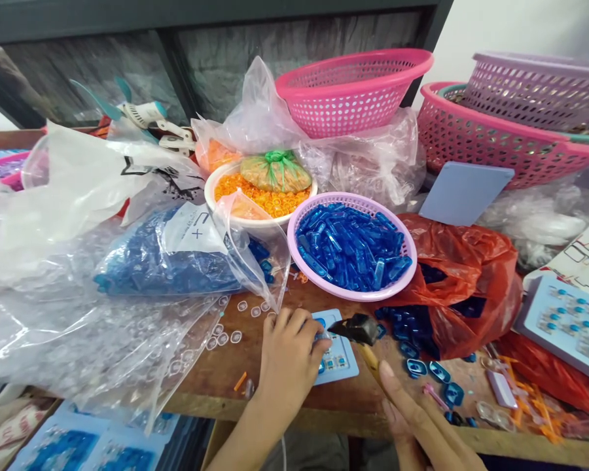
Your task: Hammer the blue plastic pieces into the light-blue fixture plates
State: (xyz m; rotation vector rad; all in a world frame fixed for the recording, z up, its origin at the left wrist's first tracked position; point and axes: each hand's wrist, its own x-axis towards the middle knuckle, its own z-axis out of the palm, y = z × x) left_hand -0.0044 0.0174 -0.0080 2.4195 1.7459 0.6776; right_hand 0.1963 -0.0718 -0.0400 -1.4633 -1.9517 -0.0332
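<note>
My right hand (412, 418) is closed around the wooden handle of a small hammer (358, 328), whose dark head hangs over a light-blue plastic panel (341, 369). The panel lies on the table, with small blue and clear parts set in it. On its left side is my left hand (289, 353), fingers bent and thumb drawn in close to the hammer's pointed end. What its fingertips pinch or press is hidden, though something clear shows by the thumb. Just beyond stands a lilac basket (294, 258) full of blue translucent pieces.
Clear plastic bags (127, 340) spread over the left side. Behind are a white bowl (211, 196) of orange pieces and a pink basket (343, 111). A red bag (471, 261) with blue parts lies right, near stacked panels (569, 320). Small rings (235, 336) litter the wood.
</note>
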